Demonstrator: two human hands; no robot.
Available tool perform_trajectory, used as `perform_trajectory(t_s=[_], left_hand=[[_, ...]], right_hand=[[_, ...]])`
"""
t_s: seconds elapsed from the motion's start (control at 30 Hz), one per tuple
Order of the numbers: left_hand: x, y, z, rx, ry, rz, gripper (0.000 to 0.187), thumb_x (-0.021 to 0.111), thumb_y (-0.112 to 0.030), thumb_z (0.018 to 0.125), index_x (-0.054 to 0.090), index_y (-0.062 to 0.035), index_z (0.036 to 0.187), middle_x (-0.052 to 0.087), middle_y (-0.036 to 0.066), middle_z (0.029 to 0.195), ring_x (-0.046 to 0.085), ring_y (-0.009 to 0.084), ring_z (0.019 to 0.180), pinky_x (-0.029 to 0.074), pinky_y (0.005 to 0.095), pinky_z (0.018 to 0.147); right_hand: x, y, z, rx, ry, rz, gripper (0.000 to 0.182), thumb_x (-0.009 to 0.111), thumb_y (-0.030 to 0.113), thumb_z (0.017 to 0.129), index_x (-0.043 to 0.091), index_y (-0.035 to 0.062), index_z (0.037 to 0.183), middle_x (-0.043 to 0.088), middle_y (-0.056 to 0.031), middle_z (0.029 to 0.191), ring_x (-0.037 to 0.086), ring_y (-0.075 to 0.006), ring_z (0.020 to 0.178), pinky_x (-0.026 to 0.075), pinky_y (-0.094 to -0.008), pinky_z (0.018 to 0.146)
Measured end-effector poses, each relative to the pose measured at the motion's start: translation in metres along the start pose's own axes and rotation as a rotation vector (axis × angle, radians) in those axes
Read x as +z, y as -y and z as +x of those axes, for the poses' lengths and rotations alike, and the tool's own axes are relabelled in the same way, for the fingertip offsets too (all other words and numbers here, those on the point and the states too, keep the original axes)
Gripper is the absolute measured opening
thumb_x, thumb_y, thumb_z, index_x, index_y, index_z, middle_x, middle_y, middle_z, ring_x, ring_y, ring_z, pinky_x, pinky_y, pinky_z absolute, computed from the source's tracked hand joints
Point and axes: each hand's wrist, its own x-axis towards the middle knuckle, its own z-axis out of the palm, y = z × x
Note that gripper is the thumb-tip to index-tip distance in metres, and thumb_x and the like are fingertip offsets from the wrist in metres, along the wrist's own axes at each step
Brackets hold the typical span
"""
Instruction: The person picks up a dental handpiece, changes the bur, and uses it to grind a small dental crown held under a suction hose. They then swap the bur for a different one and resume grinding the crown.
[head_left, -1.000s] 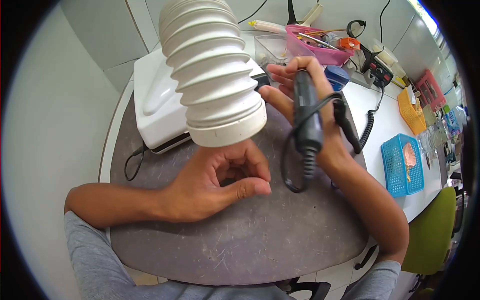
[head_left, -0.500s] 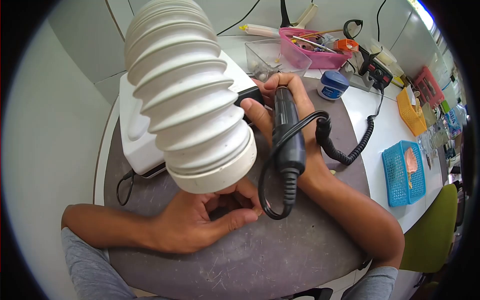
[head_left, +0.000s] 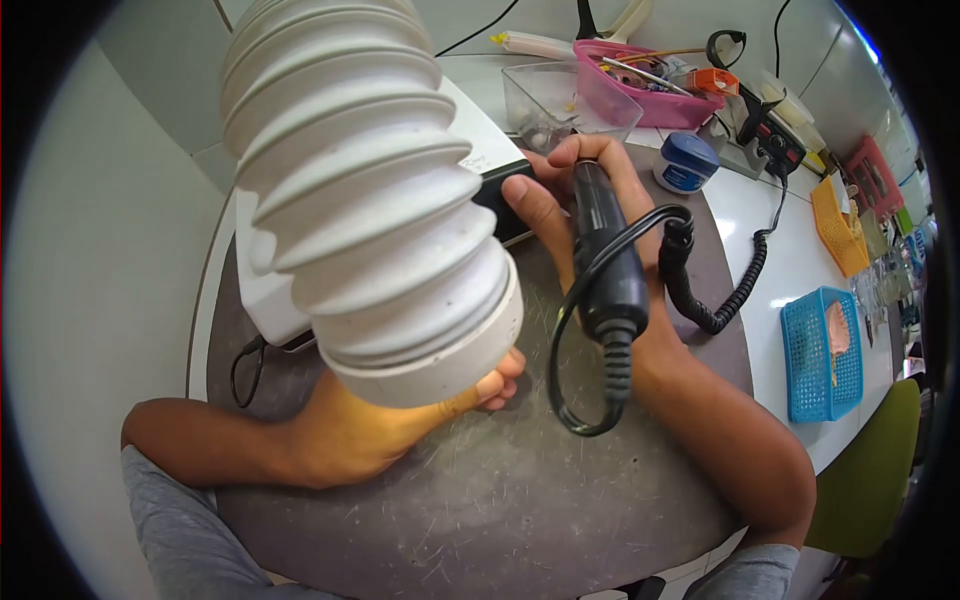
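Note:
A black rotary handpiece (head_left: 608, 250) with a looped cable rests against my right hand (head_left: 590, 185), whose thumb and fingers curl around its upper end, next to the dark front of a white machine (head_left: 490, 125). My left hand (head_left: 400, 420) lies low over the grey work surface (head_left: 560, 490), partly under the rim of a ribbed white hose (head_left: 375, 200). Its fingertips show at the rim's right side, bent together. The hose hides most of these fingers and anything they may hold. Yellowish light falls on the back of this hand.
At the back stand a clear tray (head_left: 530, 105) and a pink basket (head_left: 640, 95) of tools. A blue-lidded jar (head_left: 686, 162) is right of my right hand. Further right are a black control box (head_left: 778, 145), a coiled cable (head_left: 735, 310), a yellow basket (head_left: 838, 225) and a blue basket (head_left: 820, 355).
My left hand has turned, and its fingers have drawn together under the hose rim. The handpiece and my right hand sit slightly further right in view.

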Motion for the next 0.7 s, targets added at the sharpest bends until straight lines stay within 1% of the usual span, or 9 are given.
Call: perform_trajectory(t_s=[0.07,0.13,0.17,0.2,0.27,0.4,0.5,0.6,0.7], left_hand=[[0.000,0.000,-0.001,-0.035,-0.044,-0.035,0.016,0.054,-0.003,0.090,0.050,0.0010,0.105,0.053,0.011,0.104,0.056,0.0144,0.093,0.047,0.0268,0.084],[0.000,-0.003,-0.001,-0.068,-0.091,-0.081,0.020,0.053,-0.004,0.090,0.050,0.0015,0.109,0.054,0.011,0.106,0.057,0.0146,0.093,0.048,0.0270,0.084],[-0.001,-0.005,-0.001,-0.099,-0.101,-0.111,0.025,0.055,-0.004,0.090,0.049,0.0014,0.113,0.055,0.012,0.109,0.058,0.0151,0.095,0.049,0.0275,0.084],[-0.001,-0.005,-0.002,-0.129,-0.113,-0.142,0.029,0.056,-0.005,0.090,0.048,0.0012,0.117,0.055,0.012,0.111,0.059,0.0156,0.096,0.050,0.0280,0.084],[0.000,-0.001,-0.002,-0.029,-0.189,-0.184,0.025,0.061,-0.005,0.086,0.053,0.0065,0.107,0.062,0.013,0.099,0.062,0.0168,0.093,0.052,0.0280,0.086],[-0.002,-0.001,-0.004,-0.070,-0.148,-0.258,0.026,0.060,-0.008,0.087,0.053,0.0075,0.107,0.062,0.016,0.103,0.062,0.0177,0.095,0.051,0.0261,0.088],[-0.004,-0.002,-0.002,-0.081,-0.128,-0.311,0.025,0.060,-0.007,0.087,0.053,0.0063,0.107,0.062,0.014,0.102,0.062,0.0177,0.095,0.051,0.0271,0.088],[-0.005,-0.001,-0.003,-0.038,-0.096,-0.235,0.026,0.061,-0.006,0.086,0.053,0.0054,0.108,0.062,0.013,0.102,0.061,0.0178,0.097,0.051,0.0285,0.088],[-0.006,0.001,-0.002,-0.025,-0.083,-0.274,0.029,0.063,-0.003,0.084,0.051,0.0046,0.110,0.062,0.012,0.104,0.060,0.0177,0.099,0.051,0.0292,0.088]], right_hand=[[-0.001,0.006,0.002,0.022,-0.087,0.058,0.034,0.071,0.018,0.080,0.047,0.0038,0.100,0.063,-0.0124,0.095,0.059,-0.0142,0.082,0.049,-0.0256,0.073],[-0.004,0.012,0.010,-0.155,-0.150,0.040,0.031,0.069,0.020,0.083,0.051,0.0026,0.101,0.064,-0.0108,0.090,0.059,-0.0124,0.080,0.048,-0.0238,0.074],[-0.012,0.023,0.006,-0.036,-0.145,-0.088,0.034,0.060,0.030,0.089,0.048,0.0033,0.107,0.064,-0.0148,0.104,0.059,-0.0182,0.097,0.042,-0.0292,0.093],[-0.015,0.027,0.004,-0.105,-0.137,-0.005,0.035,0.055,0.032,0.092,0.048,0.0029,0.110,0.064,-0.0148,0.104,0.060,-0.0189,0.096,0.043,-0.0301,0.092],[-0.018,0.049,-0.007,-0.020,-0.120,0.000,0.047,0.041,0.042,0.096,0.044,0.0026,0.123,0.063,-0.0123,0.102,0.062,-0.0162,0.088,0.045,-0.0290,0.084],[-0.029,0.058,-0.039,-0.053,-0.098,0.159,0.063,0.031,0.049,0.096,0.037,-0.0020,0.131,0.055,-0.0111,0.102,0.055,-0.0146,0.083,0.044,-0.0284,0.075],[-0.042,0.055,-0.059,-0.133,0.155,-0.086,0.052,0.041,0.042,0.091,0.052,-0.0036,0.111,0.054,-0.0139,0.095,0.055,-0.0188,0.081,0.046,-0.0313,0.072],[-0.039,0.059,-0.063,-0.231,0.239,-0.197,0.027,0.054,0.020,0.087,0.055,-0.0018,0.103,0.059,-0.0145,0.084,0.059,-0.0202,0.077,0.047,-0.0297,0.072],[-0.037,0.067,-0.061,-0.255,0.339,-0.296,0.021,0.062,0.012,0.082,0.058,-0.0023,0.097,0.061,-0.0156,0.083,0.061,-0.0212,0.077,0.049,-0.0292,0.070]])
